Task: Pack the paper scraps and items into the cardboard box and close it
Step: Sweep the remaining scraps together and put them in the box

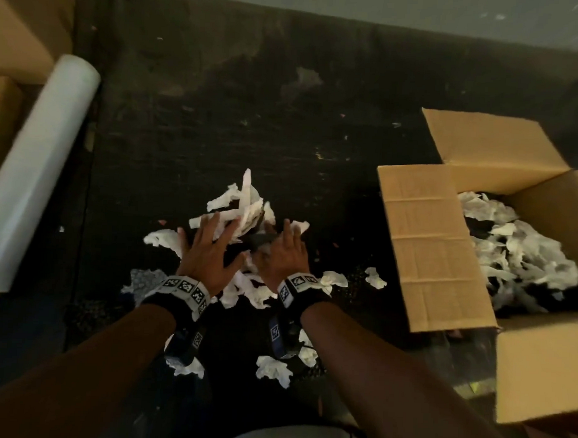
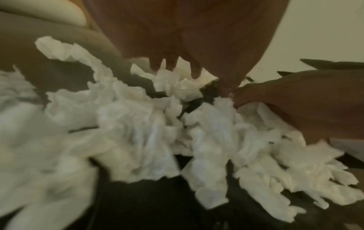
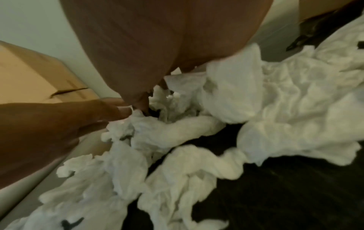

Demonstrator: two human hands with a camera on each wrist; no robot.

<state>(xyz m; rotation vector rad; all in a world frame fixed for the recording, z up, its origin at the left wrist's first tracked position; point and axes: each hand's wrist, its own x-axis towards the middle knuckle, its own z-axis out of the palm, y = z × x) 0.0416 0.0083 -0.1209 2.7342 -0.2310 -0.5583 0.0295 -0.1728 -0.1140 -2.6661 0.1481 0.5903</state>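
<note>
Both hands were down on the pile of paper scraps (image 1: 245,210) that lay on the dark floor (image 1: 219,118). The left hand (image 1: 204,248) was spread wide, fingers straight, pressing on the left side of the pile. The right hand (image 1: 286,254) was also flat and wide, on the right side of it. Neither hand had closed around anything; they seemed to be pushing the scraps together from both sides. In the wrist views the fingertips of the two hands nearly met over the white paper, with something dark between the pieces that I could not identify.

The cardboard box (image 1: 437,256) stood to the right, apart from the pile, with all flaps open and already many scraps inside. More loose scraps lay near the wrists and some between the pile and the box.

In my judgement, the risk lay in the lift. The scraps were light and loose, so flat hands might let pieces slip out below or at the sides on the way to the box. The near left flap of the box lay outward and could catch falling pieces. Small scraps near the arms could easily be forgotten. A white roll (image 1: 37,164) lay far to the left.
</note>
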